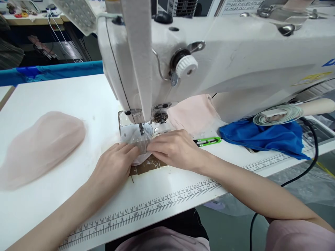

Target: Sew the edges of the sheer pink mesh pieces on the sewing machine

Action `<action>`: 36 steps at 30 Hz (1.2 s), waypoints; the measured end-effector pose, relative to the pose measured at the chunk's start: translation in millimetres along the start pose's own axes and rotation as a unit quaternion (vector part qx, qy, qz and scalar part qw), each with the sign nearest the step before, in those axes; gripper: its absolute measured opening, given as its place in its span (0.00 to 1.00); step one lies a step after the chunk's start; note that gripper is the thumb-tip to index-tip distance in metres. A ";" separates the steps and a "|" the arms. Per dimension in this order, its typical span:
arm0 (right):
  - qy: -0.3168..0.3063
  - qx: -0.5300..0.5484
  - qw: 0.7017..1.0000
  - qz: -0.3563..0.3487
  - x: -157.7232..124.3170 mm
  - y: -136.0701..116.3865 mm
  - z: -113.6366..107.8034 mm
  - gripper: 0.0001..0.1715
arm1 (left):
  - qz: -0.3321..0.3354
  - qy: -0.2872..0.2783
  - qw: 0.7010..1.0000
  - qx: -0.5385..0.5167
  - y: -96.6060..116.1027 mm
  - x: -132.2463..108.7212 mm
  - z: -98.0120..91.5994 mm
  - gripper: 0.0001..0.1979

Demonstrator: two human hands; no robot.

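A small piece of sheer pale fabric [141,158] lies under the needle and presser foot [141,129] of a white sewing machine [222,52]. My left hand [117,158] presses on its left side, fingers bent together at the cloth. From the right, my right hand [175,148] pinches the fabric's edge close to the presser foot. Both hands rest low over the metal needle plate [125,128]. What lies under the fingertips is partly hidden.
Pink sheer fabric [49,143] lies on the table at left, and a pink stack [195,113] sits behind the needle. Green thread snips [209,141], a blue cloth [264,137] and a coiled pale tape [278,115] are at right. A printed ruler [146,209] follows the front edge.
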State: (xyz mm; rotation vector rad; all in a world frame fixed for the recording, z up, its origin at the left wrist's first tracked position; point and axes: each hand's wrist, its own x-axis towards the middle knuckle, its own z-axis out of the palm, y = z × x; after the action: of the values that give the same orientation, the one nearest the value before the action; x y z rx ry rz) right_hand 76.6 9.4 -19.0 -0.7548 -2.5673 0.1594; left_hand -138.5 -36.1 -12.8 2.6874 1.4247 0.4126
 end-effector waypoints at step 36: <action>0.005 -0.090 0.996 -0.024 -2.5 -11.0 -3.7 0.14 | 0.164 0.079 0.974 0.138 3.6 -6.7 0.4 0.15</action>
State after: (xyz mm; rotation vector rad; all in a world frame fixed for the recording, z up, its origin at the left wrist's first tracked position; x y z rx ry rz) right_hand 74.9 -1.3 -14.1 -0.7541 -2.6124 -0.0919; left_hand -139.1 -43.6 -13.9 3.1972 1.1430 0.4926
